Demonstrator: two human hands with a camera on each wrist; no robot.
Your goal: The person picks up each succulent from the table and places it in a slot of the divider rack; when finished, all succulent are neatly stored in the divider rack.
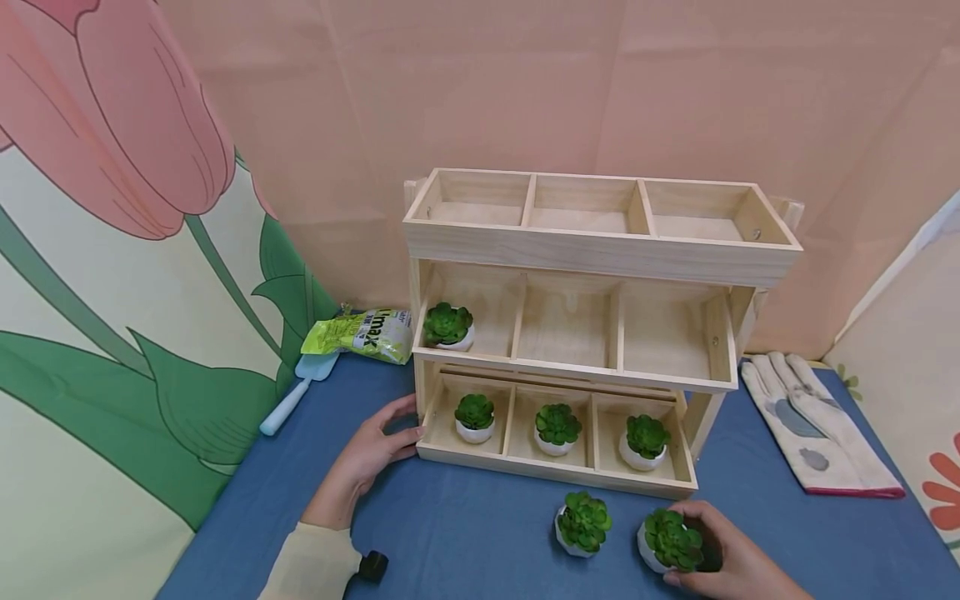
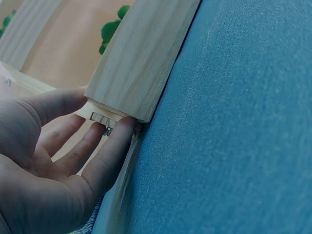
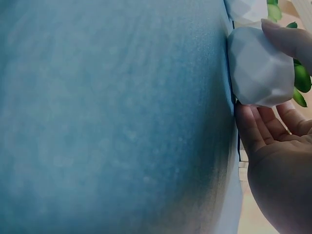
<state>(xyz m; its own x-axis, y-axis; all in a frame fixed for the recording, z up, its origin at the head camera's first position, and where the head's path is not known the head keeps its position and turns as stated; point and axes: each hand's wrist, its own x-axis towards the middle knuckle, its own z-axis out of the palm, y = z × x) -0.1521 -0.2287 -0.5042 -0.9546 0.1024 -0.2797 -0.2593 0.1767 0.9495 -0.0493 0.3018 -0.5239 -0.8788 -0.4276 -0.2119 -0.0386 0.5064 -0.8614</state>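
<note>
My right hand (image 1: pixel 723 550) grips a small potted succulent (image 1: pixel 672 540) at the front right of the blue cloth. In the right wrist view, the thumb and fingers are around its white faceted pot (image 3: pixel 261 68), which sits at the cloth. Just left of it stands another potted succulent (image 1: pixel 583 525), apart from both hands. A three-tier wooden planter shelf (image 1: pixel 600 250) stands behind them. At its bottom tier's left end rests my left hand (image 1: pixel 375 446). The thumb and fingertips touch the tray's end (image 2: pixel 126 105), the fingers loosely extended.
The bottom tier has one succulent (image 1: pixel 557 427) per compartment; another succulent (image 1: pixel 448 325) sits in the middle tier's left compartment. Left of the shelf lie a green-white bag (image 1: pixel 367 333) and a light-blue trowel (image 1: pixel 287 407). Gardening gloves (image 1: pixel 821 425) lie at the right.
</note>
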